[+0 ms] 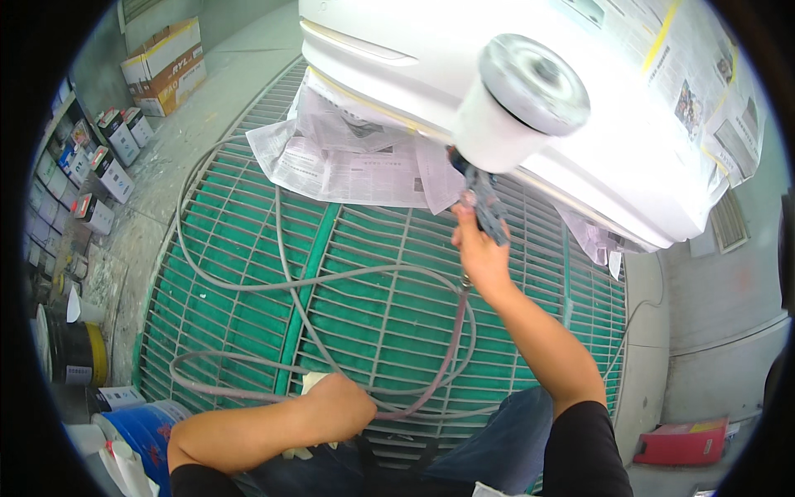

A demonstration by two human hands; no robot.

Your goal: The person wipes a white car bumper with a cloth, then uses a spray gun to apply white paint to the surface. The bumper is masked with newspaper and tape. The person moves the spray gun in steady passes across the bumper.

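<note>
My right hand point(482, 253) is wrapped round the grip of a spray gun point(484, 203) smeared with grey and white. On top of the gun sits a large white paint cup point(501, 124) with a round, paint-stained lid. The gun is close to a glossy white car bumper point(397, 62), whose lower edge is masked with newspaper point(356, 170). From the gun's lower end an air hose point(454, 340) hangs and runs back toward my left hand. My left hand point(339, 406) is closed low before my body, with a pale yellow cloth point(313, 380) sticking out of it; its fingers are hidden.
Loops of hose lie over the metal floor grating point(240, 331), with green matting beneath. Paint cans point(112, 174), a cardboard box point(166, 66), a black bucket point(74, 352) and a blue bucket point(149, 431) stand along the left. A red container point(683, 443) lies at lower right.
</note>
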